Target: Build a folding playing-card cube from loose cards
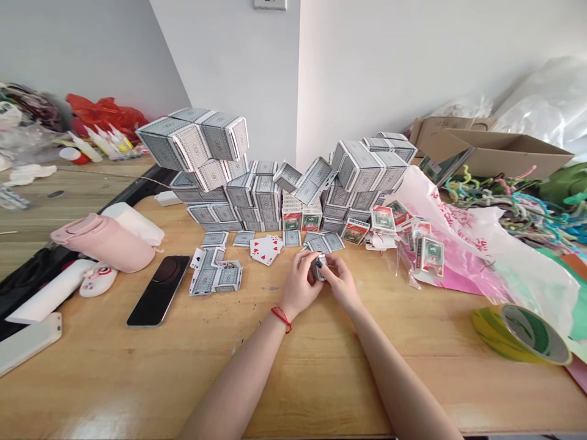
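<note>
Grey-backed card decks (229, 189) are towering in uneven, tilted stacks across the back of the wooden table (312, 379), and we are working just in front of them. Our left hand (298, 284) and right hand (342, 284) are together, both clamping a small pack of cards (319, 267) between fingers and thumbs. Most of that pack is hidden by our fingers, with only a narrow strip of it showing. We are holding it close over the tabletop, near the middle of the view, and a red string bracelet (281, 318) is circling our left wrist.

Just beyond our hands, a spread of grey-backed loose cards (323, 242) is lying flat, and fanned heart cards (266, 249) are lying face up further left. To the right, small red-and-green card boxes (428, 256) are spilling beside a pink-and-white plastic bag (458, 244). A black smartphone (158, 290) is lying well to our left, near a pink bottle (103, 242). On the right, a roll of green-and-yellow tape (520, 333) is resting at the table's edge, and a cardboard box (495, 153) is sitting behind it.
</note>
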Demonstrator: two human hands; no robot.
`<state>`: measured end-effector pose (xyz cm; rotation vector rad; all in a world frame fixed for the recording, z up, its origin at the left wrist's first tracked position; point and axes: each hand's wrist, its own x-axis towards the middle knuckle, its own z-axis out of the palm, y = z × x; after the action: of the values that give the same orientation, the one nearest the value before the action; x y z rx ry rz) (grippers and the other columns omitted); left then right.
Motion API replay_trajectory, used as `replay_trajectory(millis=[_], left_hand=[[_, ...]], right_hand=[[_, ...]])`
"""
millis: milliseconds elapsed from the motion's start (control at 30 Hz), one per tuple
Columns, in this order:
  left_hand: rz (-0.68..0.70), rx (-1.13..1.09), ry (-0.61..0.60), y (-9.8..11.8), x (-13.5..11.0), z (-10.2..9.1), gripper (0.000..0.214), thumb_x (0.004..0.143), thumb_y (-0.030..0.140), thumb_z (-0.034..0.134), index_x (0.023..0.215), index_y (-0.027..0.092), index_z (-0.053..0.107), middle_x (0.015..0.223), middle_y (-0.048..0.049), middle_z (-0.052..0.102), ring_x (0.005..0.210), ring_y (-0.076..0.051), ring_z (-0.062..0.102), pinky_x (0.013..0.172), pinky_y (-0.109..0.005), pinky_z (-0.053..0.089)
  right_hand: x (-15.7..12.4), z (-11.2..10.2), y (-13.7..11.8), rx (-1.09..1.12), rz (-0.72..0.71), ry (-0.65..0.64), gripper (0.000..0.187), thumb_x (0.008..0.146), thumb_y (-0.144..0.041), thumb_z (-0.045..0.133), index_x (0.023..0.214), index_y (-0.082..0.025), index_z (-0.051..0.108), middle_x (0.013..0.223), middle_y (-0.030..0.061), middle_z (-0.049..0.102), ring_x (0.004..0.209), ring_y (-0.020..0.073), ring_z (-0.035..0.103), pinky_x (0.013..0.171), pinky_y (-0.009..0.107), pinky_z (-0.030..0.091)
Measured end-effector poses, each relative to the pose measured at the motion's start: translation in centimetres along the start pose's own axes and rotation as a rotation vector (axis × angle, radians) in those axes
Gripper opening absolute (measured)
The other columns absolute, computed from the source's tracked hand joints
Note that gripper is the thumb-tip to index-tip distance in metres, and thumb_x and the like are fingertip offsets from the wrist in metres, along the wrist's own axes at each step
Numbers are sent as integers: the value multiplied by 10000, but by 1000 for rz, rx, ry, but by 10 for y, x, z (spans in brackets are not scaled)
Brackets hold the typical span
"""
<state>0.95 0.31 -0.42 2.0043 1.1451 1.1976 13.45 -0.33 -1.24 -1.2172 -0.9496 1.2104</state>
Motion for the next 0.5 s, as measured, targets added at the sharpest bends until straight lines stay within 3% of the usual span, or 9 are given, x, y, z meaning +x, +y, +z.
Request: replay_trajectory(millis=[300, 500], left_hand=[[51, -3, -30, 2, -1, 0, 529, 765, 60, 457, 1259, 236, 394, 1234, -95, 432, 1176, -210, 426, 987, -385, 396], [53, -57, -59, 3, -2, 0, 552, 786, 96, 455, 1311, 233, 352, 1277, -106, 401, 1205, -216, 400, 990, -370, 394]], right_hand=[[-2, 7, 6, 112, 8, -71, 411, 713, -394, 650, 1023, -237, 428, 897, 25, 638, 808, 169, 607, 716, 311, 476], [-2, 9, 7, 88, -31, 14, 452, 679, -390, 683, 1013, -237, 419, 814, 4, 637, 732, 163, 606, 653, 297, 482]])
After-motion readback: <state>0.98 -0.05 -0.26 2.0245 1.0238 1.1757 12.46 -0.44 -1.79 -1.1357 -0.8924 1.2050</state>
